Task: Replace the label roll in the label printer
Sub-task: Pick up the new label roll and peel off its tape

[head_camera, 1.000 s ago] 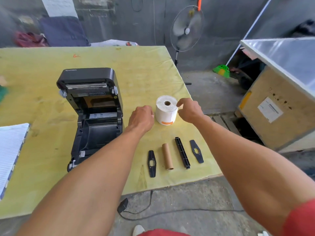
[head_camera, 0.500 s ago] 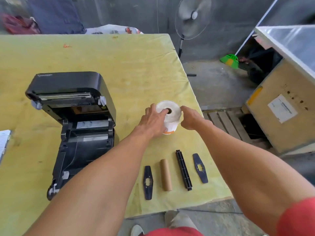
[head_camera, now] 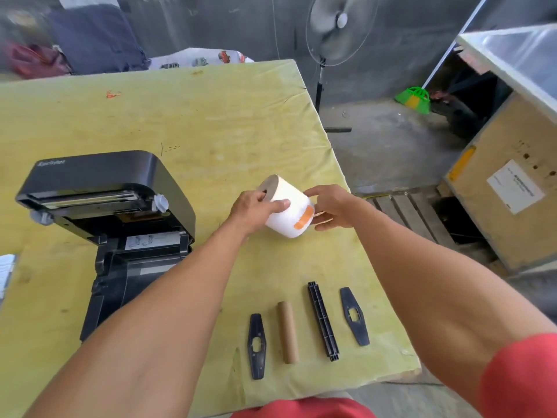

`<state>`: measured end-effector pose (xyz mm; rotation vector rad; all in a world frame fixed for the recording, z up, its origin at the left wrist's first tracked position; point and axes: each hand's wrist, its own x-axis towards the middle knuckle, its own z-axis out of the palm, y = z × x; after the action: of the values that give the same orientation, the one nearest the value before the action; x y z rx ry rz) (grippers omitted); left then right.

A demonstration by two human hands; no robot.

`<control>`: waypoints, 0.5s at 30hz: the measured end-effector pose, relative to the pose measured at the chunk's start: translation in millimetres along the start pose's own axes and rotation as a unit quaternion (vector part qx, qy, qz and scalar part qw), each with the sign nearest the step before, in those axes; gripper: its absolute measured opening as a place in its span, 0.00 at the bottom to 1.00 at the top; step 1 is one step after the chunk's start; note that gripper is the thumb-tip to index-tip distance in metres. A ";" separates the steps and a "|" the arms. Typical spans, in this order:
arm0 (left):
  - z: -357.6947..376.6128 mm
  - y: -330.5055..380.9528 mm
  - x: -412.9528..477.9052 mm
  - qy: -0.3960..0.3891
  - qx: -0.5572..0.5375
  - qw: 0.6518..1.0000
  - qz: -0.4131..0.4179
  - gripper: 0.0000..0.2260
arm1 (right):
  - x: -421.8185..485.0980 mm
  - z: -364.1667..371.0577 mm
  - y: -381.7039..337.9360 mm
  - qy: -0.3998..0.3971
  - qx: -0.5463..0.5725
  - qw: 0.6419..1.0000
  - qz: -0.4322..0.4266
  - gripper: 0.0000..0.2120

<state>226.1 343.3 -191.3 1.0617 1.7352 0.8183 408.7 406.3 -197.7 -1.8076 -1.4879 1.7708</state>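
The white label roll (head_camera: 289, 211), with an orange sticker on its side, is tilted on its side just above the table. My left hand (head_camera: 256, 209) grips its left end, thumb across the front. My right hand (head_camera: 330, 208) holds the roll's right end with the fingers curled under it. The black label printer (head_camera: 108, 230) sits at the left with its lid raised and its bay empty. Near the front edge lie a black side guide (head_camera: 256, 345), an empty brown cardboard core (head_camera: 287, 331), a black spindle bar (head_camera: 323, 321) and a second side guide (head_camera: 355, 315).
The yellow-covered table (head_camera: 211, 131) ends just right of the parts. A standing fan (head_camera: 334, 28) and a wooden crate (head_camera: 512, 182) are on the floor to the right. White papers (head_camera: 6, 273) lie at the left edge.
The roll stood upright on the table; both hands closed on it, lifted it and tipped it onto its side. The view shifted closer.
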 end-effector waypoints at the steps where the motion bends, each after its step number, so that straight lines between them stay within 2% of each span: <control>1: -2.9 -3.4 -2.6 -0.005 -0.098 0.995 -0.035 0.18 | -4.3 -1.2 -3.4 -0.010 0.046 0.999 0.002 0.21; 4: -9.0 -10.7 -12.5 0.003 -0.282 0.956 -0.084 0.17 | -18.3 1.3 -10.2 -0.033 0.132 0.990 -0.023 0.17; 8: -20.5 -16.8 -25.0 -0.008 -0.374 0.923 -0.088 0.11 | -39.2 15.7 -21.5 -0.037 0.139 0.986 -0.082 0.15; 10: -26.3 -18.7 -30.4 -0.018 -0.369 0.926 -0.084 0.13 | -49.8 22.7 -24.0 -0.027 0.120 0.986 -0.114 0.23; 12: -31.2 -19.3 -35.4 -0.010 -0.315 0.946 -0.078 0.17 | -62.3 30.4 -23.2 -0.006 0.095 0.986 -0.135 0.29; 15: -33.7 -22.6 -42.3 0.030 -0.247 0.967 -0.052 0.21 | -77.7 41.5 -18.2 0.019 0.088 0.986 -0.141 0.27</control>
<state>196.9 293.1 -183.4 0.6096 1.5069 1.1493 382.6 337.5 -146.1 -1.4556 -1.4399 1.6615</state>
